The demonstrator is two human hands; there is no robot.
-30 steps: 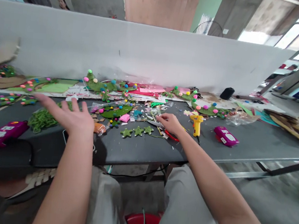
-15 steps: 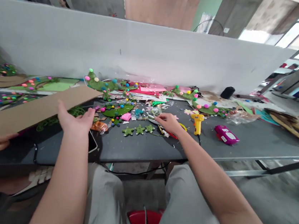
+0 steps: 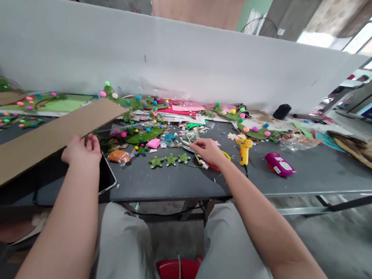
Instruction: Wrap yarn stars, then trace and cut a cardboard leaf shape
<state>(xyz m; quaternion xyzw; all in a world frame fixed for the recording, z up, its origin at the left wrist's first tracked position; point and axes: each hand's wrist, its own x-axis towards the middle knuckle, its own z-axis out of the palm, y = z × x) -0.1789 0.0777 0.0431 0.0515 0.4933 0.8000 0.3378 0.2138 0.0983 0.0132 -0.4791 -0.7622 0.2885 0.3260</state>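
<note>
My left hand point(image 3: 83, 151) is closed at the near edge of a long cardboard strip point(image 3: 45, 137), its curled fingers around dark green stringy strands point(image 3: 104, 142) that are partly hidden. Just below that hand lies a dark tablet-like device point(image 3: 107, 176) with a pale rim. My right hand point(image 3: 209, 151) pinches scissors point(image 3: 187, 148) near the blades; a red handle point(image 3: 212, 166) shows under the palm. Left of it, green star shapes point(image 3: 171, 159) lie in a row. A pink lump point(image 3: 153, 143) and a green leaf-like piece with pompoms point(image 3: 144, 135) sit behind them.
A yellow glue gun point(image 3: 245, 151) stands right of my right hand, with a purple case point(image 3: 280, 165) beyond. Pompom-covered green pieces point(image 3: 257, 132) and paper scraps line the white partition point(image 3: 181, 63). An orange packet point(image 3: 119, 156) lies near the tablet-like device.
My left hand has gone from spread to curled and moved slightly left and down. The cardboard strip has shifted, and another person's hand at its lower left no longer shows. My right hand stays put.
</note>
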